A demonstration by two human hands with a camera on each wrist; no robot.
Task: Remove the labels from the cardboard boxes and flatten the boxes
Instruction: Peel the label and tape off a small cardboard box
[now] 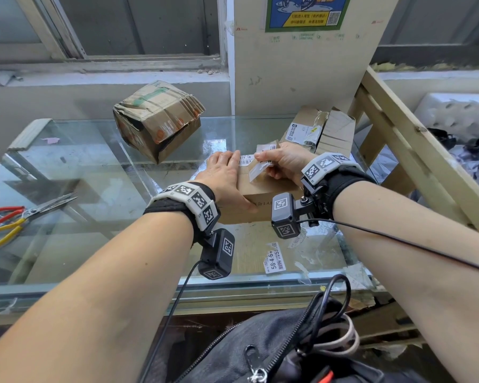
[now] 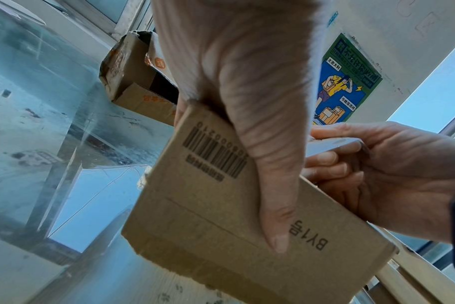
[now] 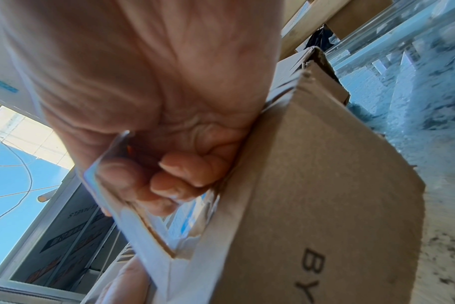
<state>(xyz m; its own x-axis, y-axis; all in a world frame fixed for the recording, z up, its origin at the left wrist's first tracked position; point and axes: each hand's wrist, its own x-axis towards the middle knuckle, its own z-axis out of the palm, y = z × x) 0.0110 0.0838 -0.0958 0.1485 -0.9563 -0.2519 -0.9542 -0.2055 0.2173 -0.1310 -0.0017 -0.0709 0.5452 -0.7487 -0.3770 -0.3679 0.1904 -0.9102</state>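
Observation:
A small brown cardboard box (image 1: 263, 197) printed "BY1" stands on the glass tabletop (image 1: 94, 167). My left hand (image 1: 224, 172) holds it down, fingers over the top and thumb (image 2: 273, 185) along the near side (image 2: 216, 205). A white label (image 1: 257, 169) is partly peeled off the box top, and my right hand (image 1: 284, 161) pinches its lifted end between thumb and forefinger. The rest of the label (image 1: 246, 160) still sticks by my left fingertips. In the right wrist view the curled fingers (image 3: 185, 174) hold the pale strip (image 3: 133, 226) above the box (image 3: 325, 185).
A crushed, taped box (image 1: 158, 120) sits at the back. A flattened box with labels (image 1: 315, 128) lies at the back right beside a wooden frame (image 1: 412, 150). Scissors (image 1: 25, 217) lie at the left. A peeled label (image 1: 274, 258) lies near the front edge.

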